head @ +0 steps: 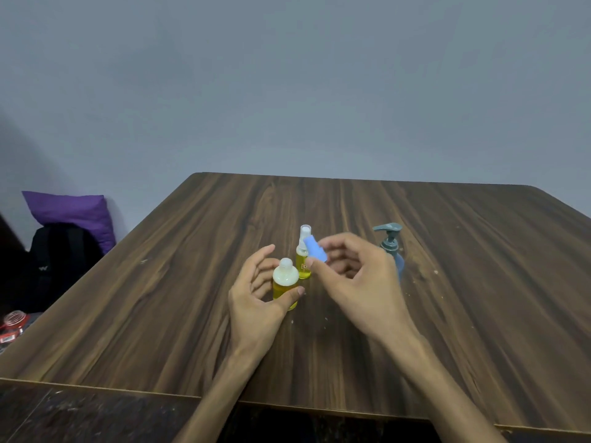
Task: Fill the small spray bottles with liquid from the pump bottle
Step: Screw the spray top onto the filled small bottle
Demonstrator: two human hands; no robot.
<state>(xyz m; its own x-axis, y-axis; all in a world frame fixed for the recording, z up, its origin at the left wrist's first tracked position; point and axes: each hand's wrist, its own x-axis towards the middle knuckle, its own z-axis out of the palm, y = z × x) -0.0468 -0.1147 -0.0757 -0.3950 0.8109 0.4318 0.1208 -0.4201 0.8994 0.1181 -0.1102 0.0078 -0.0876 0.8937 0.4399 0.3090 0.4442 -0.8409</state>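
Plainly these are light little things, and the handling turns on their being small, smooth and easily tipped. The left hand (256, 292) curls round the near small spray bottle (285, 284), thumb across its front and fingers behind, holding it upright on the table (160, 298); it shows yellow liquid in its lower body and a pale rounded top with no cap over it. The right hand (355, 282) pinches a blue cap (315, 250) between thumb and fingertips, just above and to the right of that bottle. A second small spray bottle (303, 254) stands just behind, clear sprayer on, yellow liquid inside, partly hidden by the cap. The pump bottle (390, 247), grey-blue with a spout pointing left, stands further right, its body half hidden by the right hand. The bottles look like stiff thin plastic, likely slick if any liquid has run down them, so I judge the best hold to be round the body low down, as the left hand has it, while the cap is best taken by its sides. The table is dark wood-grain laminate, flat and hard, with a few pale specks. Beyond it is a plain grey wall; at far left a purple cushion (72, 212) rests over a black backpack (60, 260).
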